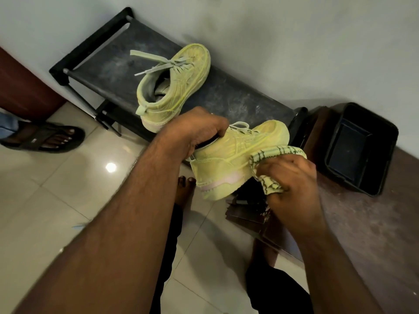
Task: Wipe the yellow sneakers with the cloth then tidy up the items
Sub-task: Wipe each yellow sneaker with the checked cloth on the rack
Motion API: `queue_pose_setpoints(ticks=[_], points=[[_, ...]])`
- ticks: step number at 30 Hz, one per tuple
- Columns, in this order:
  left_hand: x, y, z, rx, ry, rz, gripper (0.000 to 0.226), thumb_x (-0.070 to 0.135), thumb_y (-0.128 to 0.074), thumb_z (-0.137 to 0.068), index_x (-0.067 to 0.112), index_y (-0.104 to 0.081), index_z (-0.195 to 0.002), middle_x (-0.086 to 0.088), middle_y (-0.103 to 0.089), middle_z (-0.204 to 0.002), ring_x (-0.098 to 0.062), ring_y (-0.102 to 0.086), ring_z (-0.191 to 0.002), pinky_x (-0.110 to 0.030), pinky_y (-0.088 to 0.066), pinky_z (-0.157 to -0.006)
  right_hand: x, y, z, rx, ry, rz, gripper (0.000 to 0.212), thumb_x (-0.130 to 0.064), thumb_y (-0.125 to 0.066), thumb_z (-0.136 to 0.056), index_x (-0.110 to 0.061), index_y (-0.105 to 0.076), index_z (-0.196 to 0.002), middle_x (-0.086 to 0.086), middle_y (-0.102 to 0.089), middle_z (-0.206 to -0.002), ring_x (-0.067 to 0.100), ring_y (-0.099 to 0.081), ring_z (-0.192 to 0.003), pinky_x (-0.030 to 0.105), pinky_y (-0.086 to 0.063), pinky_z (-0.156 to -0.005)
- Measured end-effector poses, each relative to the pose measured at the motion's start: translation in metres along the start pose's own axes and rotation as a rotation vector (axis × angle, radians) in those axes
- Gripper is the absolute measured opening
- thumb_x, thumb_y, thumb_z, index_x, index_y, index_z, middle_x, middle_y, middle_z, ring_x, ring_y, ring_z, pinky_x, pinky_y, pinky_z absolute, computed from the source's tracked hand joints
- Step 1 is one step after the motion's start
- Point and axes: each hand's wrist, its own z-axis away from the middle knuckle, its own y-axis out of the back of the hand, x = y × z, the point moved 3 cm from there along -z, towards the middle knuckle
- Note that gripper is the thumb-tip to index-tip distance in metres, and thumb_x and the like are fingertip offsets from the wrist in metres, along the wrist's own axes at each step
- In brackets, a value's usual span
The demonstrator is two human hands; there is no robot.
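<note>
My left hand (195,130) grips one yellow sneaker (238,159) at its collar, fingers tucked inside the opening, and holds it in the air with the toe pointing away to the right. My right hand (292,177) grips a pale cloth with dark green checks (269,157) and presses it against the sneaker's side near the sole. The second yellow sneaker (174,87) rests on the dusty top of a black shoe rack (226,96) by the wall, laces loose to the left.
An empty black plastic bin (360,150) sits on a dark brown surface (374,223) at the right. Another person's sandalled foot (45,137) stands on the tiled floor (68,189) at the left. My bare feet are below the held sneaker.
</note>
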Motion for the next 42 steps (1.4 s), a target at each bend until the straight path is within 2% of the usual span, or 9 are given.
queue_pose_setpoints(ticks=[5, 11, 17, 22, 28, 32, 34, 37, 42], points=[[-0.002, 0.003, -0.003, 0.051, 0.025, -0.008, 0.016, 0.016, -0.064, -0.069, 0.015, -0.049, -0.063, -0.003, -0.042, -0.059, -0.018, -0.039, -0.056, -0.029, -0.033, -0.055, -0.034, -0.013, -0.003, -0.068, 0.194, -0.111, 0.027, -0.002, -0.055, -0.064, -0.012, -0.072, -0.082, -0.003, -0.071, -0.092, 0.026, -0.062, -0.090, 0.042, -0.044, -0.079], [-0.003, 0.003, -0.004, 0.059, 0.019, 0.006, 0.014, 0.015, -0.065, -0.068, 0.013, -0.052, -0.063, -0.004, -0.046, -0.062, -0.020, -0.042, -0.058, -0.033, -0.035, -0.060, 0.002, -0.005, -0.005, 0.036, -0.006, 0.036, 0.033, 0.005, -0.065, -0.063, -0.013, -0.073, -0.089, -0.004, -0.071, -0.095, 0.026, -0.059, -0.095, 0.048, -0.043, -0.083], [0.001, 0.001, -0.002, 0.064, 0.024, -0.005, 0.015, 0.012, -0.063, -0.070, 0.013, -0.050, -0.062, -0.004, -0.045, -0.061, -0.019, -0.042, -0.058, -0.031, -0.034, -0.058, -0.039, -0.016, -0.001, -0.108, 0.252, -0.185, 0.031, 0.009, -0.065, -0.063, -0.010, -0.073, -0.086, -0.004, -0.071, -0.096, 0.023, -0.061, -0.094, 0.040, -0.047, -0.080], [0.000, 0.001, -0.001, 0.072, 0.022, 0.026, 0.019, 0.008, -0.060, -0.073, 0.014, -0.047, -0.061, -0.002, -0.040, -0.064, -0.018, -0.038, -0.063, -0.031, -0.028, -0.056, 0.006, 0.009, -0.008, 0.078, -0.201, 0.059, 0.040, 0.004, -0.055, -0.060, -0.011, -0.073, -0.092, 0.003, -0.072, -0.095, 0.032, -0.059, -0.092, 0.053, -0.049, -0.078], [0.003, 0.004, 0.000, 0.059, 0.010, 0.015, 0.023, 0.007, -0.058, -0.069, 0.016, -0.042, -0.055, -0.001, -0.035, -0.060, -0.016, -0.033, -0.058, -0.030, -0.025, -0.054, -0.047, -0.005, -0.002, -0.018, 0.130, -0.055, 0.028, 0.002, -0.066, -0.064, -0.017, -0.073, -0.084, -0.008, -0.071, -0.093, 0.020, -0.063, -0.092, 0.040, -0.042, -0.087], [0.002, 0.003, 0.001, 0.071, -0.001, -0.025, 0.022, 0.009, -0.059, -0.076, 0.015, -0.044, -0.061, -0.001, -0.034, -0.060, -0.015, -0.032, -0.056, -0.027, -0.024, -0.052, -0.018, -0.003, -0.004, 0.055, -0.149, 0.112, 0.037, -0.005, -0.056, -0.060, -0.023, -0.072, -0.088, -0.012, -0.070, -0.096, 0.013, -0.058, -0.098, 0.027, -0.024, -0.086], [0.002, 0.003, 0.000, 0.068, 0.004, -0.023, 0.021, 0.009, -0.060, -0.075, 0.014, -0.045, -0.061, -0.002, -0.036, -0.061, -0.016, -0.034, -0.058, -0.029, -0.026, -0.054, -0.007, 0.000, -0.003, 0.089, -0.231, 0.122, 0.045, -0.001, -0.054, -0.053, -0.019, -0.071, -0.090, -0.007, -0.070, -0.096, 0.017, -0.058, -0.098, 0.025, -0.026, -0.085], [0.002, 0.004, -0.001, 0.060, 0.011, -0.015, 0.023, 0.008, -0.061, -0.071, 0.014, -0.044, -0.057, -0.003, -0.036, -0.058, -0.018, -0.033, -0.055, -0.029, -0.026, -0.054, -0.030, -0.009, -0.004, 0.100, -0.058, -0.017, 0.040, 0.000, -0.045, -0.060, -0.008, -0.072, -0.089, 0.002, -0.071, -0.093, 0.023, -0.061, -0.092, 0.035, -0.047, -0.082], [-0.001, 0.007, 0.000, 0.001, 0.026, 0.011, 0.021, 0.012, -0.065, -0.062, 0.014, -0.045, -0.057, -0.005, -0.039, -0.057, -0.019, -0.033, -0.050, -0.025, -0.027, -0.050, -0.050, -0.022, -0.006, -0.023, 0.170, -0.150, 0.039, 0.012, -0.058, -0.056, -0.003, -0.072, -0.089, 0.006, -0.071, -0.097, 0.027, -0.064, -0.093, 0.038, -0.050, -0.082]])
